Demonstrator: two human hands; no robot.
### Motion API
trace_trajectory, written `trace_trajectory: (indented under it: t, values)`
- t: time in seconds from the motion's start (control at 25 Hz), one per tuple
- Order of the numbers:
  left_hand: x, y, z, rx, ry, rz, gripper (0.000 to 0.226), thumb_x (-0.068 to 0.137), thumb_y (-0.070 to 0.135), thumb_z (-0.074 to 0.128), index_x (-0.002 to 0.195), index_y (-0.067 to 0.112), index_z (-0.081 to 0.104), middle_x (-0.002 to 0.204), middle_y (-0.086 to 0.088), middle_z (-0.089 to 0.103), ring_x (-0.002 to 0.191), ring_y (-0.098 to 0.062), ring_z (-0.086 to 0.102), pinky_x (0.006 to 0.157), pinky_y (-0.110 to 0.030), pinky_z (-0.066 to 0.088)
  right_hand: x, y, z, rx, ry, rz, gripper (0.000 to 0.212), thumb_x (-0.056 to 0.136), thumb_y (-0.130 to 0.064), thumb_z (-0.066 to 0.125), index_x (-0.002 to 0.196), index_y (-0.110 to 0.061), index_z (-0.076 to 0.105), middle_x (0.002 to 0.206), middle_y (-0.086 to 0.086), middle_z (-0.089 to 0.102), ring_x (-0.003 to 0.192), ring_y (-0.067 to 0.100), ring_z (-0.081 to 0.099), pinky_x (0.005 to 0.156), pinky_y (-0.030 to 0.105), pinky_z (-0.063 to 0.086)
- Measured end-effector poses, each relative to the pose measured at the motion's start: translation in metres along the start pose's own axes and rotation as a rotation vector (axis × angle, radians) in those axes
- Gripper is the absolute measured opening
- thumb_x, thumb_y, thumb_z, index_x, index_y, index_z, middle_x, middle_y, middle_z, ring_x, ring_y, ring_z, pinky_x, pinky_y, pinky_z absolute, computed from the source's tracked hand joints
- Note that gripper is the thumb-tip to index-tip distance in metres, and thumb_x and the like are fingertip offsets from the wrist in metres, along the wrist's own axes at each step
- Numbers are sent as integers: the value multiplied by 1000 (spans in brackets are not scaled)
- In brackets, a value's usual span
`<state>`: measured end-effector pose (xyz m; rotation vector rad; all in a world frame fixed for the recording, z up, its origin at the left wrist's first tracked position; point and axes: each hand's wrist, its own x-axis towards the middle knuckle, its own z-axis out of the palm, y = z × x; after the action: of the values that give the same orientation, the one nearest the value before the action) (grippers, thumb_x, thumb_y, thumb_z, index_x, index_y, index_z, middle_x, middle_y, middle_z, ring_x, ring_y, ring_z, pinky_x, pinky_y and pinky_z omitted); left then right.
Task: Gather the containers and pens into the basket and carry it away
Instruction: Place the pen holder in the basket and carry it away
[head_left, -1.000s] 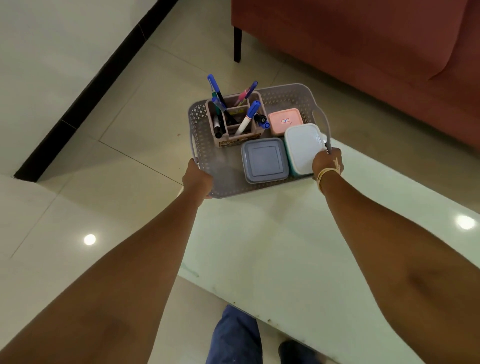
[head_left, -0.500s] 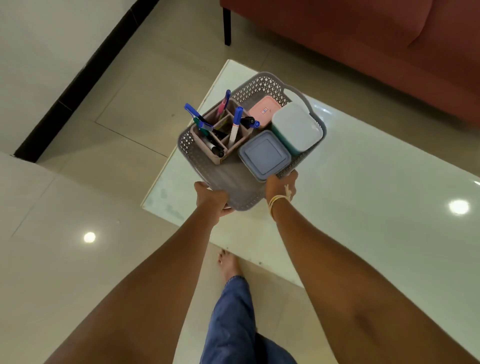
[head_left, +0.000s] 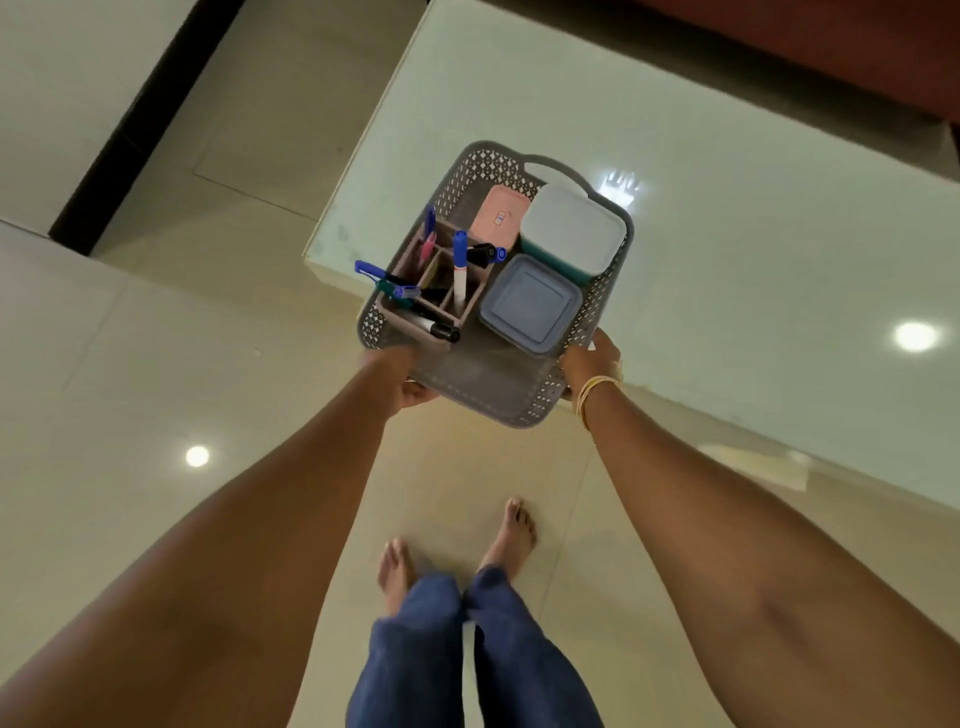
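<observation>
Basket (head_left: 483, 374), grey and perforated, held in the air by both hands at its near end, partly over the corner of the white table (head_left: 727, 156) and partly over the tiled floor (head_left: 156, 364). Left hand (head_left: 402, 376) grips the near-left corner, with fingers curled under the rim; right hand (head_left: 592, 361) grips the near-right edge, with the thumb along the rim and yellow bangles (head_left: 595, 392) at the wrist. The far end of the basket carries a cut-out handle (head_left: 556, 171).

Contents: a divided pen holder (head_left: 441, 306) stands on the left side, filled with pens (head_left: 460, 270) that lean out at various angles, blue, pink, green and black caps among them. A pink container (head_left: 498, 215) lies at the far middle. A teal container with a white lid (head_left: 574, 228) sits at the far right, just beside the pink one. A flat grey-blue container (head_left: 530, 306) rests in front of the teal one, touching it or nearly so. The near part of the basket floor is bare.

Below, two bare feet (head_left: 511, 535) and blue trouser legs (head_left: 467, 654) stand on the floor beside the table. Round light reflections show on the floor and the table top.
</observation>
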<state>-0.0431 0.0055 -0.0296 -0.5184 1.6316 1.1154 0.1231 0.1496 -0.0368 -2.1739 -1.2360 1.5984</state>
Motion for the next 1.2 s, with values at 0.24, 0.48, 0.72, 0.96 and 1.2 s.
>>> trace_trajectory:
  t: [0.24,0.48,0.72,0.96,1.2]
  values:
    - [-3,-78,-66,65,77,10,43,91,-15,40,128,5,49,123,-22,62,91,-35,66,48,-41,56,-56,84,-9,-20,-10,-43,50,78,-2,43,110,-34,65,103,8,71,100,33,67,85,52,58]
    - [-31,-154,-147,24,138,-5,42,90,-14,40,126,6,51,121,-21,63,84,-33,66,41,-36,56,-118,179,1,-7,-21,-53,35,76,-1,44,72,-32,60,94,11,71,94,36,69,80,56,59]
    - [-51,-205,-196,13,177,-52,41,92,-12,41,127,7,52,119,-19,64,85,-33,67,43,-37,58,-155,235,6,12,-109,12,39,81,2,47,87,-34,62,98,9,72,87,31,70,65,47,62]
    - [-46,-238,-204,5,208,-81,33,94,-8,41,119,5,57,109,-20,68,79,-32,69,43,-35,57,-154,257,3,-74,-199,5,42,82,3,52,108,-29,63,107,11,70,95,34,68,74,54,60]
    - [-16,-251,-190,-2,193,-77,36,95,-9,40,124,6,54,114,-18,67,91,-32,70,42,-35,57,-129,269,6,-96,-203,-54,40,86,0,56,117,-24,63,110,11,70,96,34,69,73,48,62]
